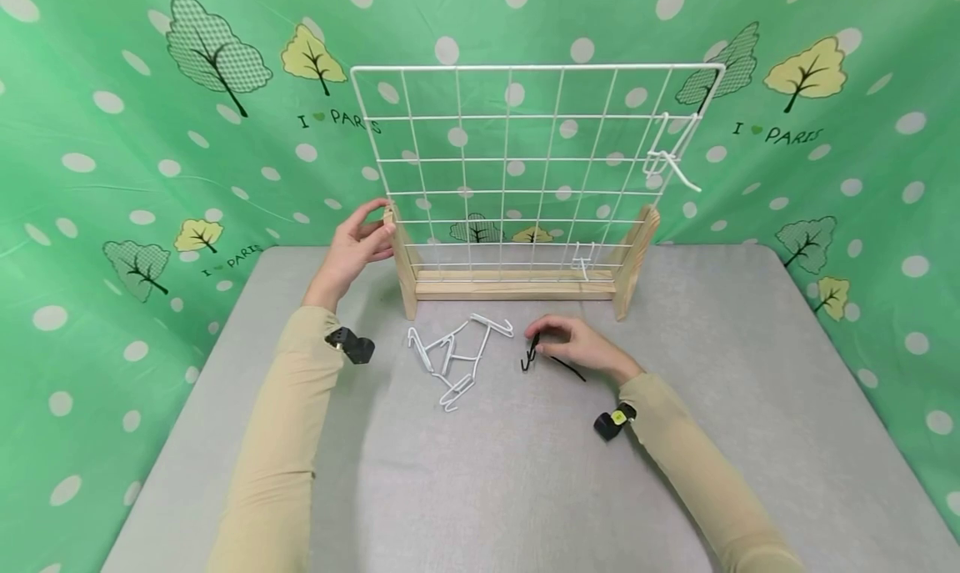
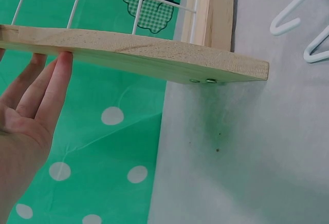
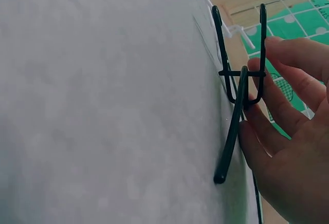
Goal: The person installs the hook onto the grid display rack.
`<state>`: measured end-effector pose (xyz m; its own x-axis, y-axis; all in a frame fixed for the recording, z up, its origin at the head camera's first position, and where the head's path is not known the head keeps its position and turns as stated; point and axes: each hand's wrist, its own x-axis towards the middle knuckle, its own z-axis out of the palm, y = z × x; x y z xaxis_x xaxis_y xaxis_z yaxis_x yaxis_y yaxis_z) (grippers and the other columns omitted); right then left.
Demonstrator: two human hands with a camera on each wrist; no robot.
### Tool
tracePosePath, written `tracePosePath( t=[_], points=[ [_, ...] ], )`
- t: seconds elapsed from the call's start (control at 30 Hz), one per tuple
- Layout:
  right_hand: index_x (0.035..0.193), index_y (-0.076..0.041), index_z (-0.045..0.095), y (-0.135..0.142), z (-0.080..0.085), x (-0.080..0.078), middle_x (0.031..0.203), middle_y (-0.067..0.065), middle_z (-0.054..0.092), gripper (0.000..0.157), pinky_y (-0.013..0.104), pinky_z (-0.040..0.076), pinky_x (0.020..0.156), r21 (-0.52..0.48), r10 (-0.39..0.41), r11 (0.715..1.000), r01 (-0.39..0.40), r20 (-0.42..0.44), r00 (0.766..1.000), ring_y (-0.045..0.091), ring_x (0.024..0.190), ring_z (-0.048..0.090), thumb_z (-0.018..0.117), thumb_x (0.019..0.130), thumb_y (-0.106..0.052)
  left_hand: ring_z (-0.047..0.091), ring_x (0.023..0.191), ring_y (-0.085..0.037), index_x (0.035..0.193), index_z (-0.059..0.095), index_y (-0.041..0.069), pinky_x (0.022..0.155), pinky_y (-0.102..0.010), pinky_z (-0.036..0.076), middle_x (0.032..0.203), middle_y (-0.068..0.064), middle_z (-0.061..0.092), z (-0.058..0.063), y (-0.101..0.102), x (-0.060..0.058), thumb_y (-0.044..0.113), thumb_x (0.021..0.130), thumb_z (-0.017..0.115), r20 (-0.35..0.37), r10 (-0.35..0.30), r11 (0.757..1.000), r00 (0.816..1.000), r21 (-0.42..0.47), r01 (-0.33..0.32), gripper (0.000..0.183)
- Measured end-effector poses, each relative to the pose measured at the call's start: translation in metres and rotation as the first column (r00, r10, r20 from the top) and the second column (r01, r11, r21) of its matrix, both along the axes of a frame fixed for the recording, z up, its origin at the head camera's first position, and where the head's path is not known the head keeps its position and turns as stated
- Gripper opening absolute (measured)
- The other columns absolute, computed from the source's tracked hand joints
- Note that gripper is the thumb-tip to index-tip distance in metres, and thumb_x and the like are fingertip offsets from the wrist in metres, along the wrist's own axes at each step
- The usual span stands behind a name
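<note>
While fingers (image 3: 295,53) hold a hook (image 3: 230,144), cloth (image 1: 247,152) (green) backs the table (image 1: 465,490).

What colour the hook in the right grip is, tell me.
The hook is black, seen best in the right wrist view.

**Stretched forward, farther out on the left**

Holds the left forearm (image 1: 277,431) stretched from near to far, slanting a little rightward. Has the left hand (image 1: 351,243) raised at the far left, with its fingers (image 2: 54,88) nearly straight and the tips pressing lightly bent. Slants the right forearm (image 1: 693,456) inward from the near right. Points the right hand (image 1: 579,344) leftward, nearer than the other, with its bent fingers (image 3: 295,53) in a pinch. Wears tan sleeves (image 1: 300,364) to the wrists (image 1: 322,296).
</note>
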<state>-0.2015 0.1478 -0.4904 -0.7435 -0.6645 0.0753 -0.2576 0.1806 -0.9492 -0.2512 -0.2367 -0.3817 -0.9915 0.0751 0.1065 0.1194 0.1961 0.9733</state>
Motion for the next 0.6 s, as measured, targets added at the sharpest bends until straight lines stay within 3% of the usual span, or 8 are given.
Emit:
tracePosePath(
  t=[0.33,0.6],
  points=[
    [0.113,0.012,0.062,0.000,0.000,-0.003,0.113,0.027,0.062,0.024,0.043,0.046,0.095,-0.004,0.003,1.000,-0.002,0.014,1.000,0.040,0.107,0.055,0.060,0.090,0.011,0.066,0.102,-0.026,0.146,0.042,0.019,0.085,-0.034,0.056,0.139,-0.028,0.046,-0.001,-0.001,0.000,0.023,0.097,0.061,0.002,-0.002,1.000,1.000,0.010,0.002,0.052],
    [0.108,0.016,0.062,-0.005,0.026,0.006,0.107,0.030,0.062,0.020,0.031,0.048,0.086,0.040,-0.023,0.999,0.021,0.041,0.999,0.038,0.099,0.057,0.058,0.089,0.012,0.066,0.101,-0.024,0.147,0.041,0.017,0.086,-0.035,0.056,0.140,-0.029,0.044,-0.002,-0.002,0.000,0.022,0.098,0.059,-0.003,-0.012,1.000,1.000,0.014,0.012,0.052]
  ],
)
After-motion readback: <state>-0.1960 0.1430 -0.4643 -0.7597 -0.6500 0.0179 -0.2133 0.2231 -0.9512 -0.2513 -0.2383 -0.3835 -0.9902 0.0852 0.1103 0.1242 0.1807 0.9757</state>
